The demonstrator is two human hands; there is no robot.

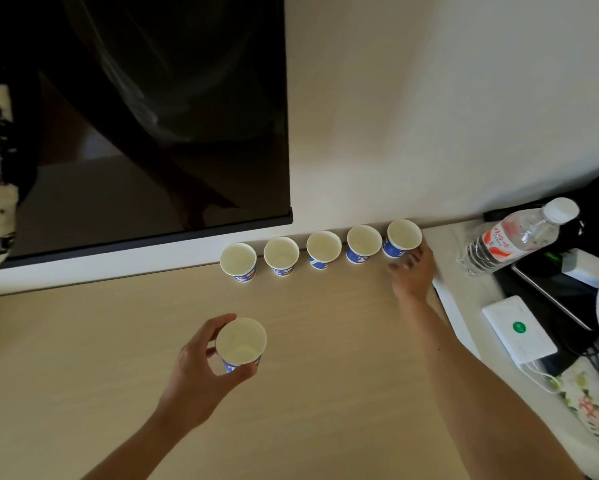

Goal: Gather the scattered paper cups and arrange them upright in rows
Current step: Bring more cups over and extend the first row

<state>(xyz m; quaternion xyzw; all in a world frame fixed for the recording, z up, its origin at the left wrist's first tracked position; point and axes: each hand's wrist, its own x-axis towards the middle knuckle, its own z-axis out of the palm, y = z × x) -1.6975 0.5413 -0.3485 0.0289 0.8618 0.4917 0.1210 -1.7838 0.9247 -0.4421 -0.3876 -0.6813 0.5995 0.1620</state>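
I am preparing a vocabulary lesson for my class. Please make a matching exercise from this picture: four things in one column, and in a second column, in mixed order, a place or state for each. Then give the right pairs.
Things
1. nearest cup
2. rightmost cup
3. bottle
4. white box

Places or states
A. bears a round green mark
B. gripped by the left hand, apart from the row
C. ends the row along the wall, with the right hand at its base
D. has a white cap and a red and white label

Pairs: 1-B, 2-C, 3-D, 4-A
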